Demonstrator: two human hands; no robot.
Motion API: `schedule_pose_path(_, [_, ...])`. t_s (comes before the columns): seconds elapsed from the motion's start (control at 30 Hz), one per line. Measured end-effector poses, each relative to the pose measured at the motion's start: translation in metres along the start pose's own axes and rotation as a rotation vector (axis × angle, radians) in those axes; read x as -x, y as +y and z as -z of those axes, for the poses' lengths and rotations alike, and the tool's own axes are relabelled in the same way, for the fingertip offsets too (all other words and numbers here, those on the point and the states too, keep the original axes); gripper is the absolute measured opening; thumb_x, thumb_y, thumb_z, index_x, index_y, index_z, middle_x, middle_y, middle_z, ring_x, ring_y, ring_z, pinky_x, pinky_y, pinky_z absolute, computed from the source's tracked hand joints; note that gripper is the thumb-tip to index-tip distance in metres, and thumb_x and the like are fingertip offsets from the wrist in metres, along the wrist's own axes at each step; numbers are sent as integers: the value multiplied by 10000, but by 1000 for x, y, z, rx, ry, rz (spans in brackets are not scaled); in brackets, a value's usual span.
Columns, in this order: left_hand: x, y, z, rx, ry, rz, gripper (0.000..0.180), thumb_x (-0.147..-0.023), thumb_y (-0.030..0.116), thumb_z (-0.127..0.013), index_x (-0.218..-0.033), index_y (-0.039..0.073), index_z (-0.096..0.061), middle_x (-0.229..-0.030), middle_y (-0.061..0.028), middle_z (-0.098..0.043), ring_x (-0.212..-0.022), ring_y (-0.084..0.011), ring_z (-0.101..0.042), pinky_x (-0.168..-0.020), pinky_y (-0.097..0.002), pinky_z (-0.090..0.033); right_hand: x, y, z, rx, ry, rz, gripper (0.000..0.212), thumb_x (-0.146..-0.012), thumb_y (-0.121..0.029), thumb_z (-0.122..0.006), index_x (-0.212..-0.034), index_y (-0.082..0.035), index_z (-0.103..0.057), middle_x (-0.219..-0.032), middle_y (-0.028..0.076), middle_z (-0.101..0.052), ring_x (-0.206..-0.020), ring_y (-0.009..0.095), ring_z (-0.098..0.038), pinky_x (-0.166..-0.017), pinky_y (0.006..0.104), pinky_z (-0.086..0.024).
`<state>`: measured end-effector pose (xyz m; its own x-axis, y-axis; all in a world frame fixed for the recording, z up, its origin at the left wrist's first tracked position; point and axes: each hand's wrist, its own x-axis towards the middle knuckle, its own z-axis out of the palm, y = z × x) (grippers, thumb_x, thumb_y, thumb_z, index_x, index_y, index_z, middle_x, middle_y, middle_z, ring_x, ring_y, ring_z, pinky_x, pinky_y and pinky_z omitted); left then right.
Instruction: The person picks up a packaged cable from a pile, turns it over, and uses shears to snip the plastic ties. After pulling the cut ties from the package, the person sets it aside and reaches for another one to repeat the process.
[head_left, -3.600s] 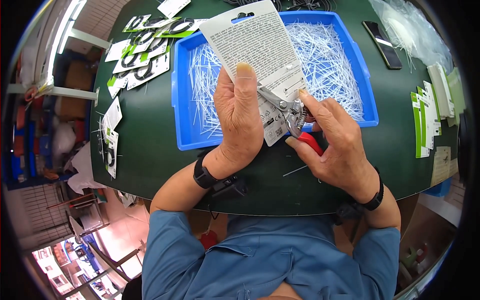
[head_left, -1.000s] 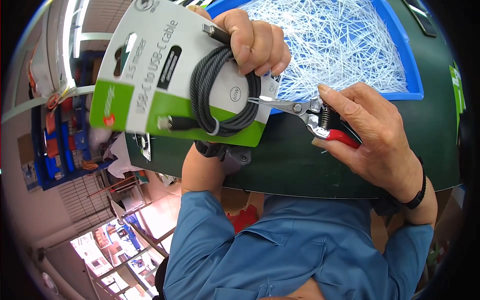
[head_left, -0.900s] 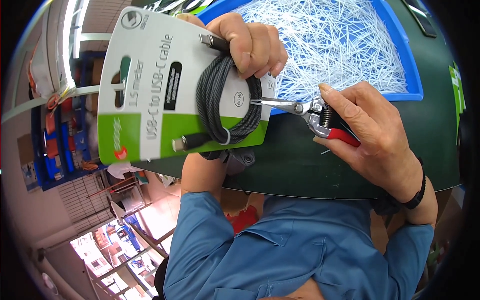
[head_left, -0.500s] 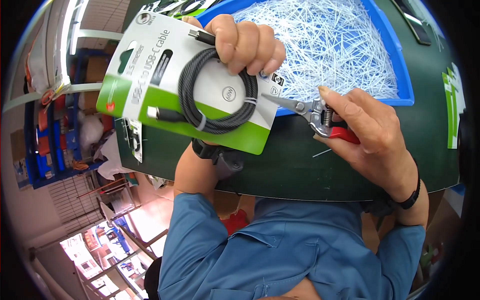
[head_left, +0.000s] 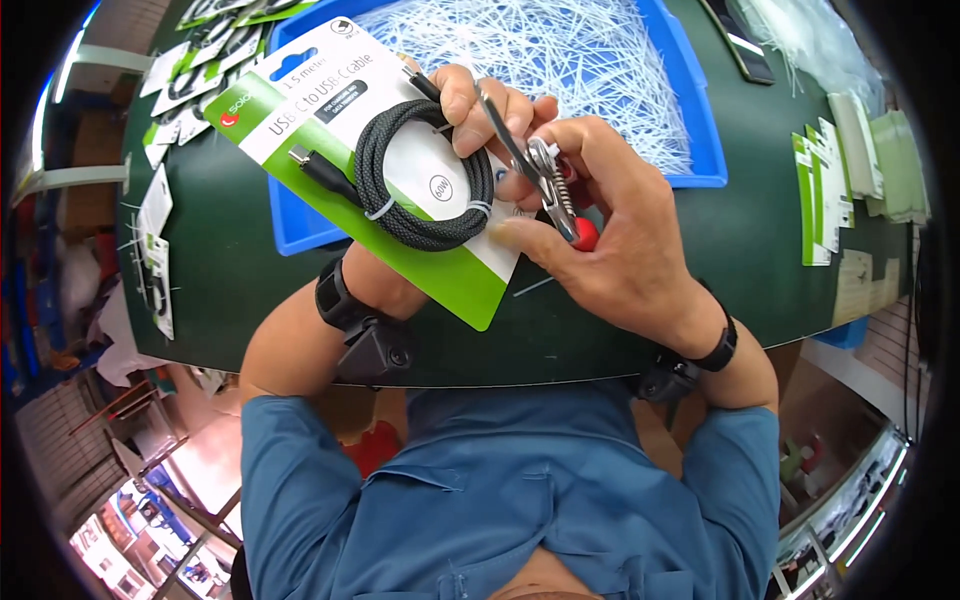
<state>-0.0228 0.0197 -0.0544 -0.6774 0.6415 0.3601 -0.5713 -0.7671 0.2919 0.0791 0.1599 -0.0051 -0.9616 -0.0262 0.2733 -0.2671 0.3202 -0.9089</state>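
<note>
My left hand (head_left: 485, 115) grips the upper right edge of a white and green cable card (head_left: 425, 172), held tilted above the table. A black braided cable (head_left: 368, 165) lies coiled on the card's front, bound by thin light ties. One metal-tipped plug points toward the upper left; the other shows by my left fingers. My right hand (head_left: 625, 225) is closed around small red-handled snips (head_left: 548, 182). Their blades point up and left, in front of my left fingers; what lies between them cannot be made out. My right thumb is at the card's right edge.
A blue tray (head_left: 706, 135) of thin white plastic strips (head_left: 540, 50) stands behind my hands. Several carded cables (head_left: 200, 60) lie at the far left. Green and white cards (head_left: 812, 200), clear plastic bags (head_left: 815, 45) and a phone (head_left: 742, 45) are on the right.
My right hand has brought the snips from the tie at the coil's right side up beside my left fingers, turning the blades upward. The card has tilted further, and the view has swung right.
</note>
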Motion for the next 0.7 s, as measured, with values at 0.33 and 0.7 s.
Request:
schedule_pose_path(0.33, [6, -7, 12, 31, -56, 39, 418, -1116, 449, -389, -940, 125, -584, -774, 25, -511, -799, -172, -513, -1014, -347, -435, 3, 5, -6, -101, -78, -41, 378, -848, 47, -809, -1115, -11, -548, -907, 33, -650, -811, 71, -645, -741, 239, -547])
schedule_pose_path(0.7, [-8, 9, -18, -147, -70, 59, 520, -1148, 444, -261, -750, 178, -465, -644, 55, -421, -731, -140, -356, -786, -332, -390, -2, -11, 8, 50, -82, 0, 281, -848, 17, -801, -968, -49, -556, -871, 10, -598, -730, 67, -522, -679, 233, -468])
